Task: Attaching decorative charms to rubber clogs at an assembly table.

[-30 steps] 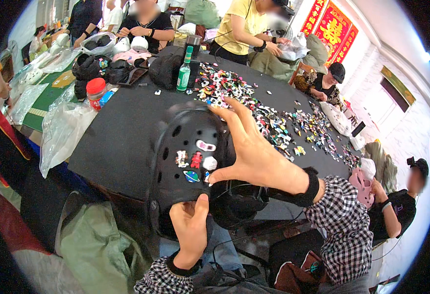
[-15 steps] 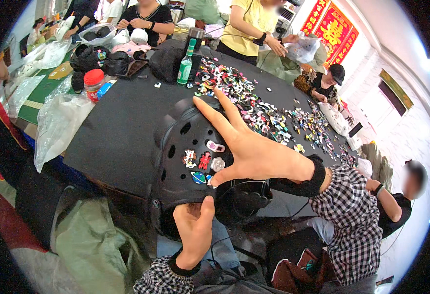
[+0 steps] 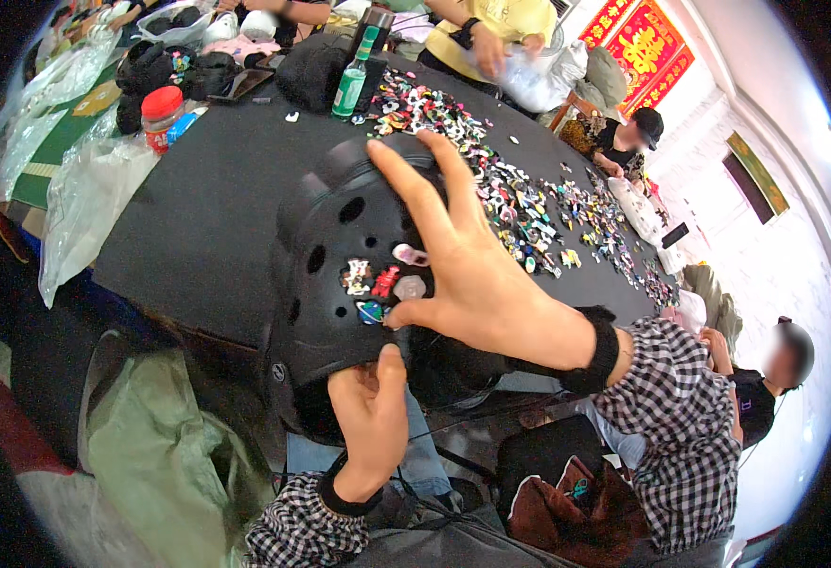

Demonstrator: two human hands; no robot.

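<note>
Right hand (image 3: 477,275): fingers spread, thumb pressing charms on black clog shoe (image 3: 340,256), held above the black table (image 3: 217,199) edge. Left hand (image 3: 370,417): grips clog's heel from below, thumb up. Green bottle (image 3: 351,83) and red-lidded jar (image 3: 161,115) far side; red-gold wall sign (image 3: 645,47) upper right.

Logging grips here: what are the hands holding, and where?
The left hand holds the black clog at its heel end; the right hand presses on its top.

Black-and-white checked sleeves, black wristbands above the left hand (image 3: 370,417) and right hand (image 3: 472,275).
</note>
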